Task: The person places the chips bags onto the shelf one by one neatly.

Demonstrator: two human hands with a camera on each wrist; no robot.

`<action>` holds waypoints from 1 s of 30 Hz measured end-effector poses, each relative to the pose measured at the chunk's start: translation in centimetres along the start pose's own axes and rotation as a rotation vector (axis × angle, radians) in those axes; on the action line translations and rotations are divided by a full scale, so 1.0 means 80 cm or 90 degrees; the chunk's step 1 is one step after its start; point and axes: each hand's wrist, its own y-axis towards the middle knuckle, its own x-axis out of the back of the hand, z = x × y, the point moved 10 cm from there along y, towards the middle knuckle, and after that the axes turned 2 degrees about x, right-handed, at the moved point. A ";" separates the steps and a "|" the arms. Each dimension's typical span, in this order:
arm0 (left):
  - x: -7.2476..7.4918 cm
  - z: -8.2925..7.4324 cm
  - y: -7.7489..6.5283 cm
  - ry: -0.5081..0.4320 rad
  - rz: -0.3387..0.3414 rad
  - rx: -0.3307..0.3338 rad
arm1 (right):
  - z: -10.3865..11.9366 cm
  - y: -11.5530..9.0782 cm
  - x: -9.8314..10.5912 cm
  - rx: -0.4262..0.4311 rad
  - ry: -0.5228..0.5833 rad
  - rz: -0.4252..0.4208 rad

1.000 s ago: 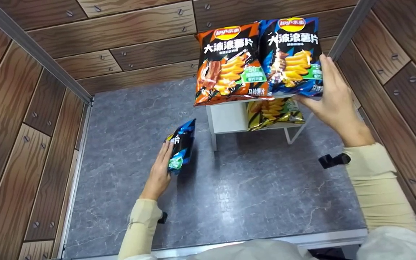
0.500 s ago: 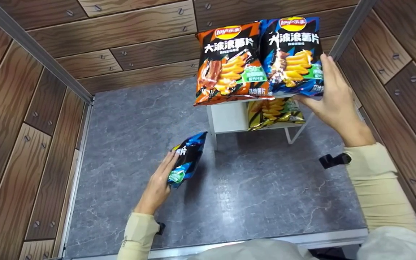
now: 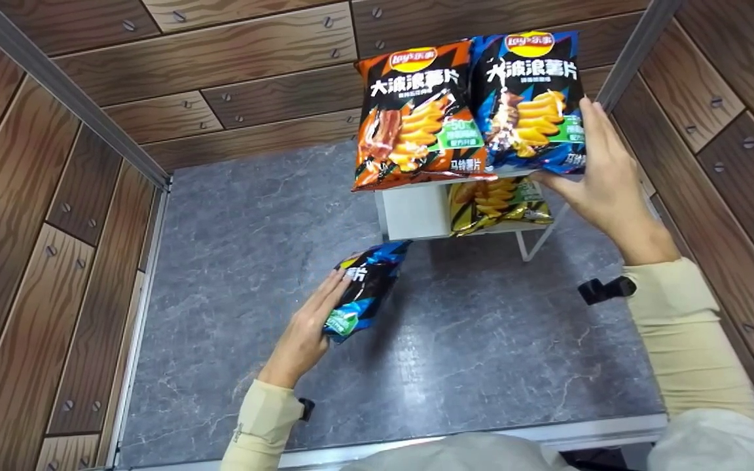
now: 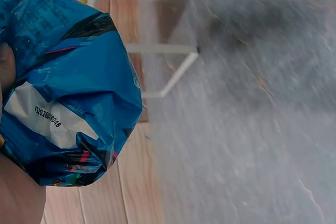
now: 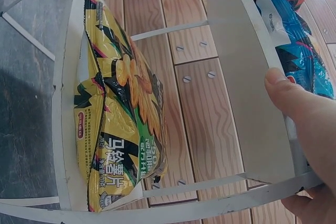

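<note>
My left hand holds a blue-and-black potato chip bag above the floor, fingers across its front and thumb on its back. In the left wrist view the blue back of that chip bag shows a white printed patch. My right hand grips the right front corner of a small white shelf, beside another blue chip bag. In the right wrist view the thumb lies on the upper board's front edge. An orange-and-black chip bag stands left of the blue one on top.
A yellow chip bag sits on the shelf's lower level, at its right side. Thin white legs hold the shelf above the grey marbled floor. Wood-patterned walls close in the back and both sides.
My left hand has carried its blue chip bag rightward and nearer to me, turning more of the front into view. The right hand and the bags on the shelf have stayed put.
</note>
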 end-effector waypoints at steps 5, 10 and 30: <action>-0.001 -0.021 0.014 -0.017 -0.001 -0.039 | -0.001 -0.001 0.000 0.000 0.002 -0.003; 0.004 -0.042 0.029 -0.038 -0.014 -0.065 | 0.001 0.000 0.000 0.008 0.001 -0.005; 0.025 -0.091 0.073 -0.082 -0.086 -0.122 | -0.001 0.001 0.000 -0.008 -0.001 0.006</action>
